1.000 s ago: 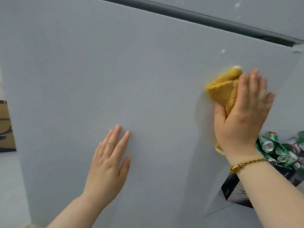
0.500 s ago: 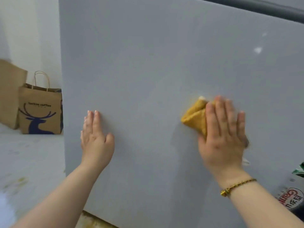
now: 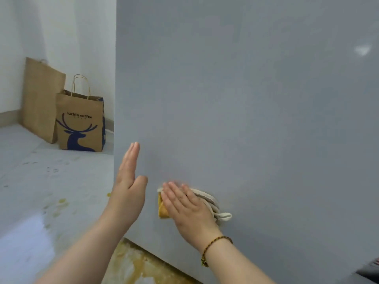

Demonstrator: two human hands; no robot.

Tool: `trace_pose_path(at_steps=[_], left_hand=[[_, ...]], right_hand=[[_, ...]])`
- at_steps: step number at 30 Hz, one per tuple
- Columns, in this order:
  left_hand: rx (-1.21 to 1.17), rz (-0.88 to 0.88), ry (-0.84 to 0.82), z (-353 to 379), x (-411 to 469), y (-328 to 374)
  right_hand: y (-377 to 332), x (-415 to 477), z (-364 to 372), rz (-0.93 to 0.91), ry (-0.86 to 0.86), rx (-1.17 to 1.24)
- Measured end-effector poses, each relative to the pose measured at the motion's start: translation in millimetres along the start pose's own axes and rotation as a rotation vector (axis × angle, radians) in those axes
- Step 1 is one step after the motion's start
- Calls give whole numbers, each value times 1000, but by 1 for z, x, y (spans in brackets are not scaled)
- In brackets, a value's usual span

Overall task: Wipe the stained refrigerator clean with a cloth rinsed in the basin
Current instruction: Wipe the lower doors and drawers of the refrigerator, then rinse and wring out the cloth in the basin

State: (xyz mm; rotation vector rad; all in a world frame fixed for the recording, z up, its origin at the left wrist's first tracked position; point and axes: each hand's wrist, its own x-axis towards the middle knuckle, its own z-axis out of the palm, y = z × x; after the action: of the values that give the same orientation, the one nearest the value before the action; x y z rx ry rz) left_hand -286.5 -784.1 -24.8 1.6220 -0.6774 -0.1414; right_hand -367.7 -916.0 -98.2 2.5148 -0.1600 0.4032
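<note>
The grey refrigerator panel [image 3: 246, 119] fills most of the view. My right hand [image 3: 188, 208] lies flat with straight fingers, pressing a folded yellow and white cloth [image 3: 209, 199] against the panel low down near its left edge. Yellow shows at the cloth's left, white folds at its right. Just left of the cloth, my left hand [image 3: 128, 191] has straight fingers pointing up and rests flat on the panel by its left edge. A small white smudge [image 3: 362, 50] sits on the panel at the upper right. The basin is out of view.
Two brown paper bags stand against the white wall at the left, a plain one [image 3: 41, 99] and one with a blue deer print [image 3: 81, 121]. The grey floor [image 3: 30, 181] carries yellow-brown stains [image 3: 135, 265] below the refrigerator's lower edge.
My right hand has slid the cloth down and to the left across the panel. The view has swung left and down, bringing the bags and floor into sight. My left hand stays flat near the edge.
</note>
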Motion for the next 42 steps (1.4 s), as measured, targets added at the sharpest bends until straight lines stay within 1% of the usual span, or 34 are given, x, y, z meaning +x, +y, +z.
trace_pose_path(at_steps=[1,2,3,5,7,9,11,13,17,19,22,24,26,29,31,32,33,35,36,39,40,42], left_hand=[[-26,-27,20,-6,-7,-7],[-47,-67,32,-12,-13,-14],[-65,-114,26,-16,-19,-23],[-94,-215,-52,-18,-33,-37],[-122,-245,-219,-11,-47,-47],[-201,-249,-321,0,-54,-50],[-313,-287,-334,5,-55,-47],[-392,-300,-344,6,-54,-49],[-263,-278,-413,-9,-46,-25],[-204,-325,-384,-26,-39,3],[-193,-391,-230,-55,-30,53],[-201,-413,-138,-83,-22,96],[-190,-436,-93,-107,-16,136],[-170,-496,-34,-154,-7,197],[-143,-510,16,-201,1,255],[-127,-501,18,-211,0,270],[-106,-491,49,-236,4,300],[-76,-488,97,-270,5,344],[-68,-477,148,-292,0,372],[-146,-498,320,-331,-27,421],[-166,-516,365,-340,-37,434],[-159,-536,442,-354,-59,458]], right_hand=[[-6,-7,0,-57,-117,78],[-11,-13,-4,-51,-192,179],[-14,-18,-5,-12,-206,299],[-19,-27,-10,157,-152,608],[-24,-29,-23,265,-25,929],[-27,-24,-38,347,-10,1173],[-25,-24,-48,439,-26,1421],[-22,-26,-53,472,-22,1552],[-3,-27,-81,473,-210,1808],[12,-17,-107,439,-334,1887],[25,5,-157,471,-552,2024],[38,28,-196,556,-616,2258],[50,50,-232,701,-604,2500],[56,81,-292,772,-641,2536],[56,113,-355,659,-694,2482],[54,118,-369,620,-677,2440],[55,135,-398,545,-677,2392],[59,158,-439,566,-624,2321],[62,170,-468,551,-600,2294],[61,187,-525,552,-495,2237],[57,190,-539,548,-478,2213],[44,193,-567,512,-507,2207]])
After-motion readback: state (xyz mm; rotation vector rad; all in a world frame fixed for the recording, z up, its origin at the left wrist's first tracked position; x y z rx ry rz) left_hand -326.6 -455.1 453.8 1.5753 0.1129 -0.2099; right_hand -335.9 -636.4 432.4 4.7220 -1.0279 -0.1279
